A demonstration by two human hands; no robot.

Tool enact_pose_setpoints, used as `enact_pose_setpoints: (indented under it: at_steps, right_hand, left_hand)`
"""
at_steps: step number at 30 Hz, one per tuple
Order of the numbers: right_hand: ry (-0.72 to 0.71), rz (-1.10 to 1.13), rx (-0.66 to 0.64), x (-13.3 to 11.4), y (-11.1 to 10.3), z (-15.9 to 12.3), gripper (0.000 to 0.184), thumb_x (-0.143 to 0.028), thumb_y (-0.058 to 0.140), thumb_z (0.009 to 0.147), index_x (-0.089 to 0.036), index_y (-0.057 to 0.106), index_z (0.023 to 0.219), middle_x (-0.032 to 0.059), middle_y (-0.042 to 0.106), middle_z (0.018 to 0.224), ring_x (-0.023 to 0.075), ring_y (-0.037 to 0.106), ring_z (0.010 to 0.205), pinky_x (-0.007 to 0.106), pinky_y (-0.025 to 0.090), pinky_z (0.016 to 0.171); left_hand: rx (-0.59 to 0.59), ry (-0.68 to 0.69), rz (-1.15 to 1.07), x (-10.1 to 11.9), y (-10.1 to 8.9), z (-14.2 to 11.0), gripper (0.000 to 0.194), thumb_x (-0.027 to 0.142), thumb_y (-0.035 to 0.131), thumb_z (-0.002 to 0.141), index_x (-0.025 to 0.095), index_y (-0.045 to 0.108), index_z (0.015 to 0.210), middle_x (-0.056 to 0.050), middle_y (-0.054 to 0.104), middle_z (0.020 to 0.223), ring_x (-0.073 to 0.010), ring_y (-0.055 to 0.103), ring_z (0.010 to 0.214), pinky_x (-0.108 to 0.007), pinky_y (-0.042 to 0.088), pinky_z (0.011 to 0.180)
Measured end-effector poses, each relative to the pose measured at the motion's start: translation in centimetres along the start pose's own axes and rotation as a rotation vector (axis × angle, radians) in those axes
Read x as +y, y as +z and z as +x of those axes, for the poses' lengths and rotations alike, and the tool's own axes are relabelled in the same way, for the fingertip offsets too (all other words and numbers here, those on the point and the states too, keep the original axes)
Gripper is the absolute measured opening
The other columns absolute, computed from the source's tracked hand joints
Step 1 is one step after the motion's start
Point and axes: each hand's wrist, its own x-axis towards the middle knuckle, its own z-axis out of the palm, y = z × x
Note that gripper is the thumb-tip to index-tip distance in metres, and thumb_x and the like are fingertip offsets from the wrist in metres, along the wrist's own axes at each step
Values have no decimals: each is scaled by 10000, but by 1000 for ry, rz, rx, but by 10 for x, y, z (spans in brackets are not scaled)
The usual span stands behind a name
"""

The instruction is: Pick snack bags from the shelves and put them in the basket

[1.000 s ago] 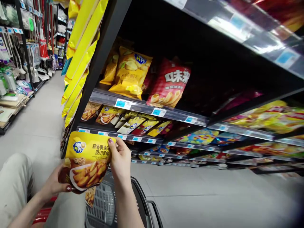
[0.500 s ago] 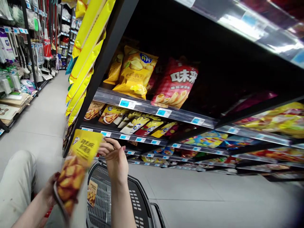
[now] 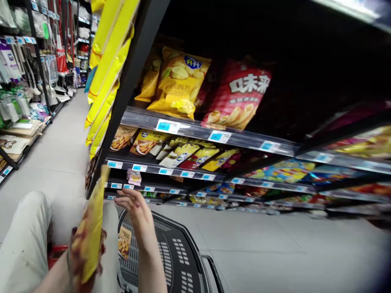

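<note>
A yellow snack bag (image 3: 91, 232) printed with brown, nugget-like food is in my left hand (image 3: 67, 260), turned almost edge-on and blurred. Much of that hand is hidden behind the bag; its fingers wrap round the lower part. To the right of the bag, apart from it, my right hand (image 3: 137, 213) is raised with its fingers loosely spread and nothing in them. Below it stands a black shopping basket (image 3: 166, 240) with slotted walls. One small tan snack pouch (image 3: 124, 243) lies inside at its left.
Ahead, a dark shelf (image 3: 195, 129) carries a yellow chip bag (image 3: 183, 83) and a red snack bag (image 3: 240, 95). Several pouches (image 3: 183, 154) line the level beneath. Yellow packets (image 3: 111, 69) hang on the shelf end. Across the aisle is a rack of cleaning goods (image 3: 39, 77).
The snack bag has turned from showing its printed front to nearly edge-on and dropped slightly. My right hand has moved a little left and down, away from the bag. The view has shifted.
</note>
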Motion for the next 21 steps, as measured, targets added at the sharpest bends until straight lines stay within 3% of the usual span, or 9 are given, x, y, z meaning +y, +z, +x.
enact_pose_setpoints:
  at_steps: [3, 6, 11, 17, 21]
  right_hand:
    - [5, 94, 36, 1, -34, -35, 641, -709, 638, 716, -253, 636, 1167, 101, 665, 1173, 285, 635, 1069, 394, 528, 882]
    - [131, 57, 142, 18, -52, -68, 668, -606, 803, 594, -263, 646, 1145, 88, 656, 1225, 299, 599, 1158, 409, 494, 966]
    - [233, 28, 425, 43, -59, -89, 482, -398, 842, 642, -226, 669, 1057, 64, 726, 1078, 246, 669, 1011, 362, 528, 902]
    - [204, -54, 392, 45, -72, -84, 382, -411, 802, 701, -206, 706, 1010, 69, 735, 1039, 245, 670, 980, 350, 536, 879]
    - [137, -27, 411, 57, -80, -63, 346, -465, 773, 717, -195, 724, 926, 66, 750, 893, 245, 691, 846, 356, 570, 769]
  left_hand:
    - [164, 3, 220, 15, -5, 2, 408, 385, 902, 495, 169, 750, 805, -31, 744, 678, -199, 688, 605, -260, 562, 595]
    - [269, -25, 406, 6, 1, 10, 379, 142, 902, 473, 154, 769, 827, -30, 774, 774, -225, 703, 760, -239, 554, 698]
    - [312, -77, 572, -24, 20, 19, 337, 263, 892, 515, 160, 774, 813, -38, 778, 780, -267, 704, 775, -283, 564, 698]
    - [250, -75, 731, -32, 15, 24, 408, 429, 829, 618, 163, 763, 920, -59, 781, 868, -297, 707, 853, -317, 564, 759]
    - [182, -28, 850, -24, 10, 48, 395, 444, 813, 642, 155, 751, 904, -70, 777, 857, -288, 703, 816, -300, 561, 708]
